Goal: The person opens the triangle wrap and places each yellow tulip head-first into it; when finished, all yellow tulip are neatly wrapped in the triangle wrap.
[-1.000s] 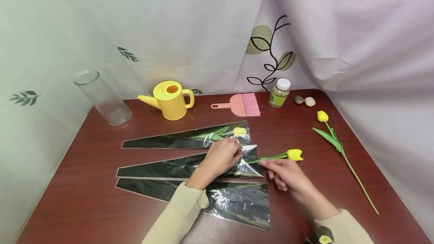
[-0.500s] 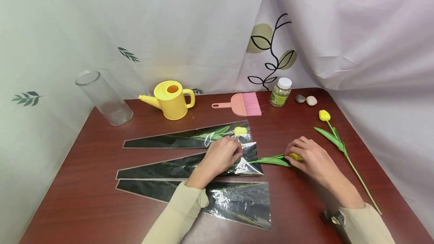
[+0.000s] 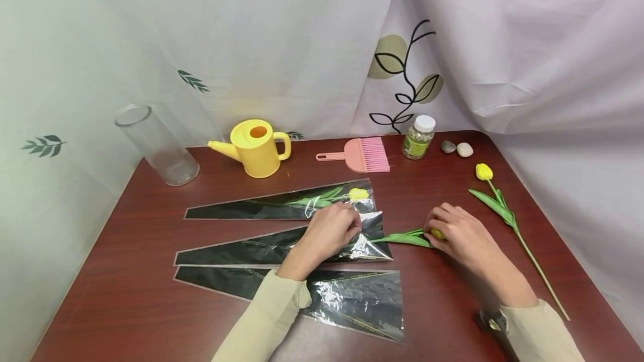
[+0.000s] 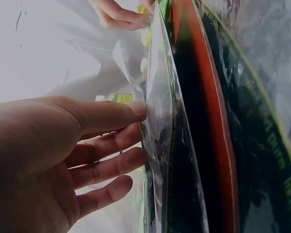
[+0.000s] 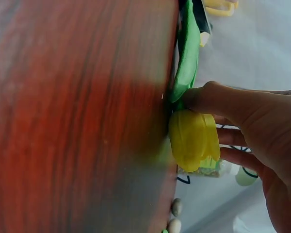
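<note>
My left hand [image 3: 329,233] pinches the lifted clear film at the wide mouth of the middle flower sleeve [image 3: 241,250], thumb against fingertips. In the left wrist view the sleeve's clear film [image 4: 160,97] stands away from its dark back. My right hand [image 3: 460,236] pinches a yellow tulip [image 5: 191,141] at the stem just under the bloom, palm partly covering the bloom in the head view. Its green leaf [image 3: 405,239] points left, and the stem runs into the sleeve's mouth. Behind lies another sleeve [image 3: 241,209] with a yellow tulip [image 3: 358,194] inside.
A third sleeve [image 3: 362,300] lies in front, partly under my left forearm. To the right is a loose tulip [image 3: 533,256]. Along the back stand a glass vase [image 3: 168,155], yellow watering can [image 3: 259,152], pink dustpan and brush [image 3: 357,155], jar [image 3: 418,138] and two stones [image 3: 464,149].
My right hand has moved right along the tulip, from the stem near the sleeve's mouth to just under the bloom. The tulip's leaf now shows on the near side. My left hand stays put.
</note>
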### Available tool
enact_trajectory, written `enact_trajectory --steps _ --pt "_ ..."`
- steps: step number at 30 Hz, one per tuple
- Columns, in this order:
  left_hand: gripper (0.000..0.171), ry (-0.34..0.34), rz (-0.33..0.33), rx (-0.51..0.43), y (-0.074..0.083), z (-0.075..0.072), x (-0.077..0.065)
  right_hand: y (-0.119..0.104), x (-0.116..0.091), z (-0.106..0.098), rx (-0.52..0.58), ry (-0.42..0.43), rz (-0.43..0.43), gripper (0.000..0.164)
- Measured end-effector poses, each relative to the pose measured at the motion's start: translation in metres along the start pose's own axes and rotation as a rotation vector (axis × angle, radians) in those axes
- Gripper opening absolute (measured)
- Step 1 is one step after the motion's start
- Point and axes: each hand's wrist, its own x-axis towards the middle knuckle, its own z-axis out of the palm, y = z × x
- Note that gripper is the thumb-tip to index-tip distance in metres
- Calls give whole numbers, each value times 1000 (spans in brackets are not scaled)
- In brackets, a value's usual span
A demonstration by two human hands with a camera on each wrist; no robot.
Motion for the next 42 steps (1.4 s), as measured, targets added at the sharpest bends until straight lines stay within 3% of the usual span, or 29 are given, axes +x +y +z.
enact_trajectory --steps 7,18,25,28,36,42 --pt "11 1 9 9 2 1 1 -7 7 4 7 8 -25 10" --pt "10 -12 12 14 3 -1 2 -39 43 25 57 -8 -25 12" --pt "11 -4 19 23 3 -2 1 -44 48 25 71 -23 -5 16" --pt "10 2 22 24 3 -3 1 -42 46 19 154 -54 72 18" --pt "11 9 22 12 4 -3 1 -16 18 -4 470 -139 461 43" --pt "12 13 20 14 3 -3 1 -6 3 1 678 -206 568 39"
